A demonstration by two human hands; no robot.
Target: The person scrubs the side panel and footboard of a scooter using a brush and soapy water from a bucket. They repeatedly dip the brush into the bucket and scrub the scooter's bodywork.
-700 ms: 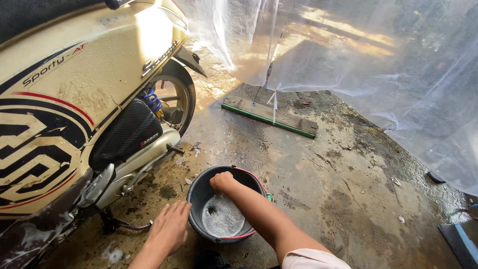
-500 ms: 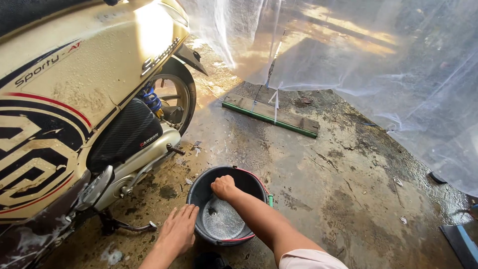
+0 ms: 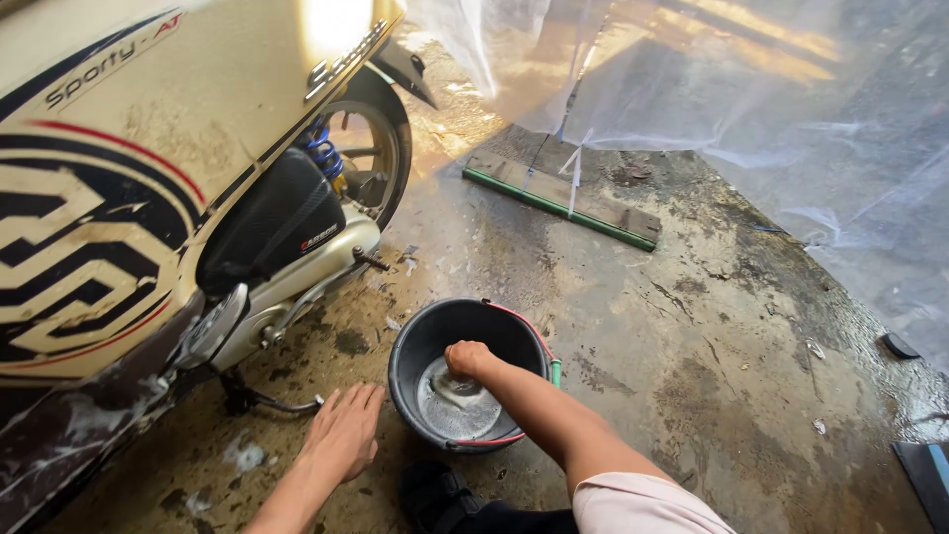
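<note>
A black bucket (image 3: 415, 341) with a red rim handle stands on the wet concrete floor, holding a little soapy water. My right hand (image 3: 467, 359) is inside it, fist closed just above the water; whatever it holds is hidden by the fingers. My left hand (image 3: 343, 433) lies flat on the floor, fingers spread, just left of the bucket. A cream scooter (image 3: 148, 178) with black and red stripes fills the left side, its rear wheel (image 3: 361, 158) beyond the bucket.
A green-edged floor squeegee (image 3: 563, 201) lies further back. Clear plastic sheeting (image 3: 771, 109) hangs along the back and right. The scooter's stand (image 3: 262, 400) rests near my left hand. A black sandalled foot (image 3: 435, 494) shows at the bottom. Soap foam dots the floor.
My right hand has dipped deeper into the bucket towards the water. My left hand has stayed planted on the floor. The view has shifted closer.
</note>
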